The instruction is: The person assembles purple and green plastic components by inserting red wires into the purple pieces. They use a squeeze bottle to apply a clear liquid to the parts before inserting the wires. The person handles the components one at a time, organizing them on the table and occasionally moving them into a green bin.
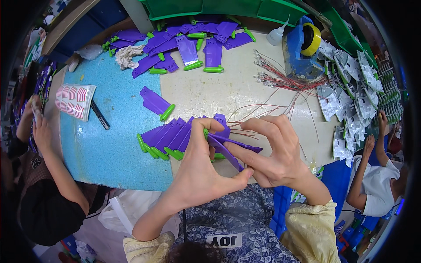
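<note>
In front of me, my left hand (198,173) is closed on a purple plastic wing-shaped piece (226,151) with a green end, pinched between thumb and fingers. Two purple flaps of it spread apart in a V. The fingers of my right hand (278,161) are bent around the free ends, with the index finger between the flaps. Just behind my left hand, a row of overlapping purple wing pieces (169,135) with green rounded ends lies on the table. One single wing piece (154,101) rests apart from that row. Thin red and white wires (258,107) trail beyond my right hand.
A heap of purple pieces (188,49) fills the back, near a green bin (228,8). At right are yellow tape (311,39), a dropper bottle (276,36) and stacked white-grey parts (351,98). A sticker sheet (74,101) and black pen (100,115) lie left. Co-workers sit either side.
</note>
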{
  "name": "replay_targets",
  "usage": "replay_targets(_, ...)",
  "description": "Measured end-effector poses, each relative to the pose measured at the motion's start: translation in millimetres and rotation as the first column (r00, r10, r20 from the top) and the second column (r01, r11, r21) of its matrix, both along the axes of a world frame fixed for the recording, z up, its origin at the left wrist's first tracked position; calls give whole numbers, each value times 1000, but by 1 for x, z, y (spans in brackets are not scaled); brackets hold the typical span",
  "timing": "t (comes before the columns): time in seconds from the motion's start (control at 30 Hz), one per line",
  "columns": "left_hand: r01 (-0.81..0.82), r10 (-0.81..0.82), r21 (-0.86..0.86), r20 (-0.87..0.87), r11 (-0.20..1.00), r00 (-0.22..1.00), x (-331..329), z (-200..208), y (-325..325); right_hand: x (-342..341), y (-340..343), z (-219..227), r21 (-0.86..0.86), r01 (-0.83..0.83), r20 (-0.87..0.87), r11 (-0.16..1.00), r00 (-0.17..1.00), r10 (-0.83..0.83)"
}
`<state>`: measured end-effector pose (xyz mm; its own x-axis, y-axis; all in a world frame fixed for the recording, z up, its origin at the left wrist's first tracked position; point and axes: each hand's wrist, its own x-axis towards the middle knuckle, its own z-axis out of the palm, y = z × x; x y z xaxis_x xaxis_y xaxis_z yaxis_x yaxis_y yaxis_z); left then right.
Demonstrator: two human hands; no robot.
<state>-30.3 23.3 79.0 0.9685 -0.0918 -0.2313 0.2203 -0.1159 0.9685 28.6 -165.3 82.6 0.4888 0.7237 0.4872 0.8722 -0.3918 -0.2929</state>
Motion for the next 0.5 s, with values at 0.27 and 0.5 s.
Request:
replay_targets(0.27, -29, 28, -24, -27, 999, 999, 1, 4, -4, -2, -5, -7, 60, 30, 43, 998, 999, -32)
replay_targets(0.5, -100, 100, -57, -10, 993, 995, 3, -3, -2, -11, -4, -18, 398, 81, -293, 914, 955, 42)
